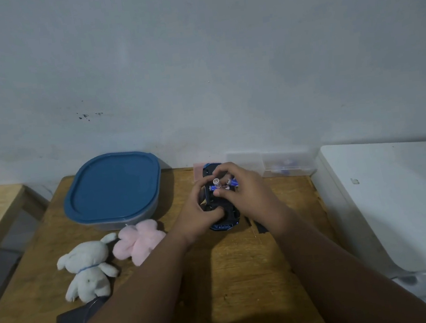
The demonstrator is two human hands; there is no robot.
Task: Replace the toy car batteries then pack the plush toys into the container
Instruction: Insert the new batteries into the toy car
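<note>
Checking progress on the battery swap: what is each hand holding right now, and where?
The left hand holds the upturned toy car by its side. The right hand pinches a battery near its end, over the car's underside.

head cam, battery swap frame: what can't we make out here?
- Toy car, head view: battery bay covered by the left hand and right hand.
- Batteries: count and polarity too small, blurred.
- Container: contents hidden by its blue lid.
- Clear box at the wall: contents too small.
</note>
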